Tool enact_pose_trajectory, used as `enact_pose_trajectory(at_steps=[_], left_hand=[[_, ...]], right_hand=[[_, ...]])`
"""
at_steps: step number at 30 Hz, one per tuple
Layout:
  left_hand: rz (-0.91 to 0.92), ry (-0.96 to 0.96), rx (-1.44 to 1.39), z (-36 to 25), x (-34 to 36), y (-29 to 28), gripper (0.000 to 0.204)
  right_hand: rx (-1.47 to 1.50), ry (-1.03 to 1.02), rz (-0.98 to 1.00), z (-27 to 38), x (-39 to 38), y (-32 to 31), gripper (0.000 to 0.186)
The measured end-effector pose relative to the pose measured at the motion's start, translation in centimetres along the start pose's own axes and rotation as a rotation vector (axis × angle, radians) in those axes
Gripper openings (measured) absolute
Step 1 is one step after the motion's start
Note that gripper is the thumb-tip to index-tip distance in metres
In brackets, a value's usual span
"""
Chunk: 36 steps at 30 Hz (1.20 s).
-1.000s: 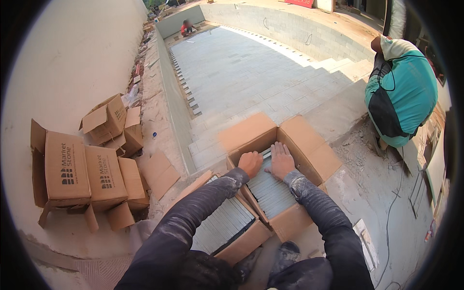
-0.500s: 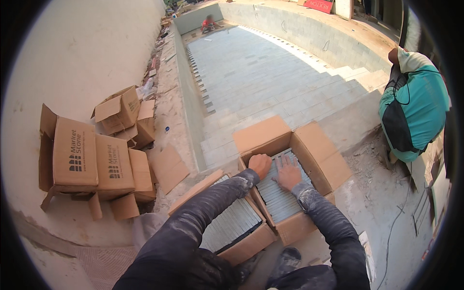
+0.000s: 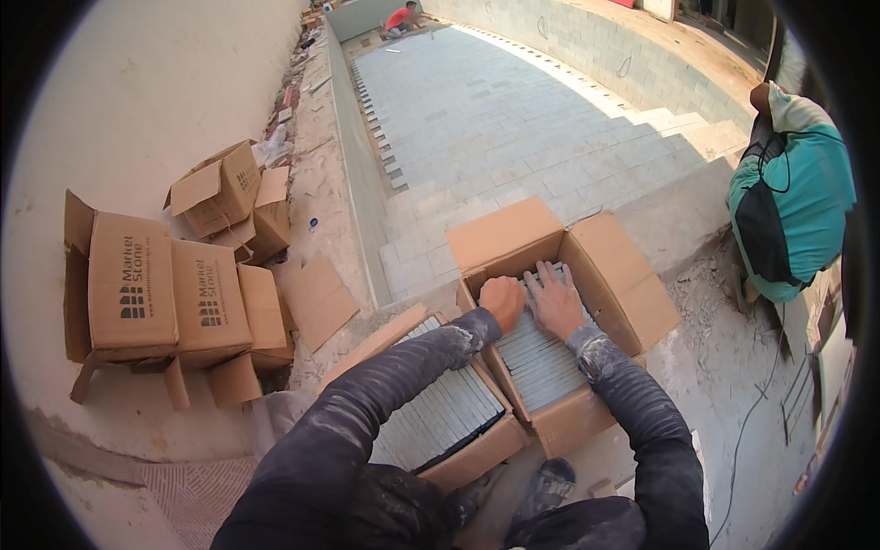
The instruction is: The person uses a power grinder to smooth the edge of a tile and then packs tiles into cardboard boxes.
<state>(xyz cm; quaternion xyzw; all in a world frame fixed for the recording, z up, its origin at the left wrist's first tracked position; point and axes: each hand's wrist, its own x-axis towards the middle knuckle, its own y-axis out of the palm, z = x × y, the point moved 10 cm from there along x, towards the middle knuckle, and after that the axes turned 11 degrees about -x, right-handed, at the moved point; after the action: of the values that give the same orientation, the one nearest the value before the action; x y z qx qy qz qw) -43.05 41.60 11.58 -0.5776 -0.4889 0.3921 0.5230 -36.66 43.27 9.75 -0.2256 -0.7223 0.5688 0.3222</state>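
An open cardboard carton (image 3: 576,423) in front of me holds a row of thin grey stone tiles (image 3: 541,367) standing on edge. My left hand (image 3: 503,301) is closed at the carton's far left part, its fingertips hidden, so what it grips does not show. Right beside it, my right hand (image 3: 555,302) lies on the tiles with its fingers stretched out. Under my left forearm stands a second open carton (image 3: 481,456), also packed with upright tiles (image 3: 445,403).
Several opened cartons (image 3: 211,293) are stacked at the left by the wall. Ahead lies a tiled pool (image 3: 449,119) with steps; a person in red (image 3: 400,18) crouches at its far end. A person in a teal top (image 3: 802,202) is close on the right, near a thin cable (image 3: 741,449).
My right hand has shifted slightly toward the carton's far end, its fingers now touching or nearly touching the left hand. The whole view has tilted slightly downward.
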Motion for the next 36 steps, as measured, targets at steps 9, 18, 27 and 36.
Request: enact_pose_trajectory(at_steps=[9, 18, 27, 36], left_hand=[[0.088, 0.023, 0.048, 1.5, 0.8, 1.4, 0.011], [0.049, 0.004, 0.051, 1.8, 0.3, 1.4, 0.013], [0.049, 0.007, 0.112, 1.9, 0.7, 1.3, 0.010], [0.109, 0.007, 0.125, 2.0, 1.4, 1.3, 0.012]], right_hand=[[0.210, -0.105, -0.044, -0.5, 3.1, 0.7, 0.017], [0.110, -0.210, -0.143, 0.3, 3.1, -0.7, 0.010], [0.042, -0.214, -0.154, 0.8, 3.0, 0.3, 0.012], [0.016, -0.174, -0.090, 0.5, 3.5, 1.3, 0.015]])
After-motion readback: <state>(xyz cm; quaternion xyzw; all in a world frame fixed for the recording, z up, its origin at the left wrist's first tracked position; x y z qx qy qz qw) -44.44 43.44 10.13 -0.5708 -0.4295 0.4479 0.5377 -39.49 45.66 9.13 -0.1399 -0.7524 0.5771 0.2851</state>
